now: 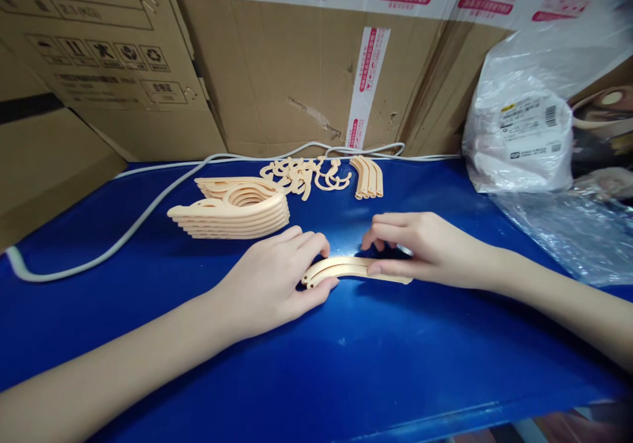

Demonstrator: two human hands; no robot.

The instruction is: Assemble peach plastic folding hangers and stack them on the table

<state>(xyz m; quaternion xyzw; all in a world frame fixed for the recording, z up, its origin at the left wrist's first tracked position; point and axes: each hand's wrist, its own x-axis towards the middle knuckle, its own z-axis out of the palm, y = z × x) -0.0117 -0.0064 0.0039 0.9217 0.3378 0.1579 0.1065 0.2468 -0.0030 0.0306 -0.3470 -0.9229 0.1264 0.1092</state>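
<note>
Two curved cream plastic hanger arms [346, 266] lie side by side on the blue tabletop, with small holes at their left ends. My left hand [279, 275] holds those left ends between thumb and fingers. At the right end, my right hand [420, 245] has its thumb laid along the arms and its fingers bent behind them; part of the arms is hidden under it. Behind my left hand stands a stack of cream folding hanger bodies [242, 215]. Farther back lie a loose pile of cream hooks [301, 176] and several more curved hanger arms [366, 178].
A white cable [148, 212] runs along the back and left of the blue table [376, 364]. Cardboard boxes [297, 67] wall off the back and left. At the right are a white plastic-wrapped package [524, 133] and clear plastic wrap [558, 238].
</note>
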